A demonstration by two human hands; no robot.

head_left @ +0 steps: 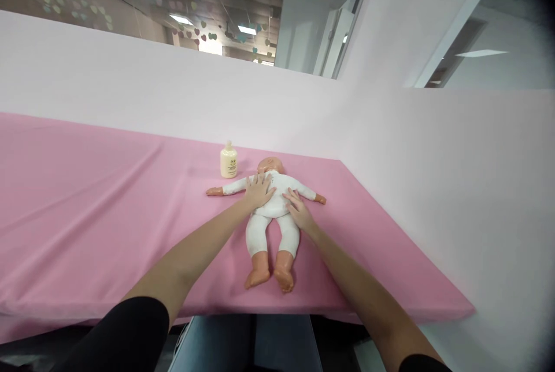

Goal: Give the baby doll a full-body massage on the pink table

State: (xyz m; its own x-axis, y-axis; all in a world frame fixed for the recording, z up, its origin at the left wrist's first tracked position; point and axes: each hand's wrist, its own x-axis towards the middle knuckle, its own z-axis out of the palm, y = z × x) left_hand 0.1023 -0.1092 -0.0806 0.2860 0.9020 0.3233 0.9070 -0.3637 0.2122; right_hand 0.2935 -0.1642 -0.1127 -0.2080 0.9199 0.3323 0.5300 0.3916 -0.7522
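A baby doll (pixel 275 205) with a white cloth body lies on the pink-covered table (pixel 108 204), its arms spread wide and its feet toward me. My left hand (pixel 259 190) rests on the left side of the doll's upper body with its fingers spread. On the right side of the doll's torso lies my right hand (pixel 299 210), fingers apart and touching the white cloth. Neither hand grips anything. A pale yellow bottle (pixel 228 162) stands upright beyond the doll's outstretched left-side arm, near its head.
Behind the table runs a white wall (pixel 173 89) with a window above it, through which ceiling lights show. Another white wall (pixel 433 175) borders the right side. The table's front edge is close to my legs.
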